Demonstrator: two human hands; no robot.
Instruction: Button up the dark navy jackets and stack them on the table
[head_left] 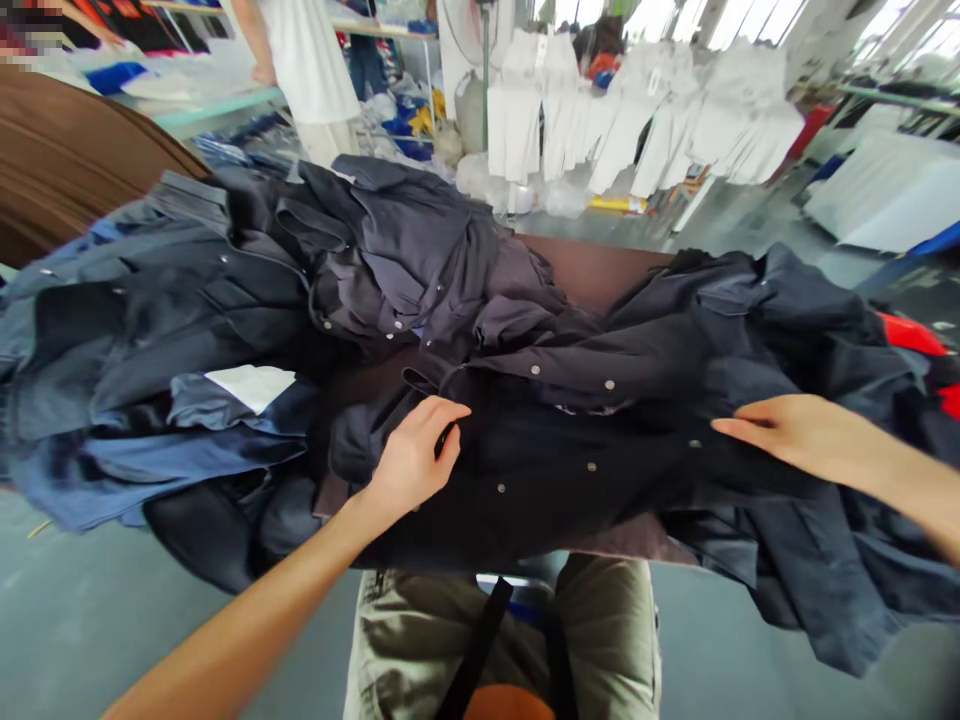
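A dark snap-button jacket (555, 440) lies spread across the table in front of me, with round metal snaps along its front edges. My left hand (416, 455) is at the jacket's left end, thumb and forefinger curled towards each other around a bit of dark cloth; its other fingers are folded out of sight. Farther right, my right hand (795, 432) has its fingers pressed together on the same jacket, close to a snap. Just beyond my left hand lies a small loop of dark fabric (424, 378).
Piled dark garments (172, 300) cover the left, one bearing a white patch (253, 386). More dark clothes (817, 340) hang over the brown table's (600, 265) right end. Beyond are white garments on a rack (600, 120) and a person in white (311, 70).
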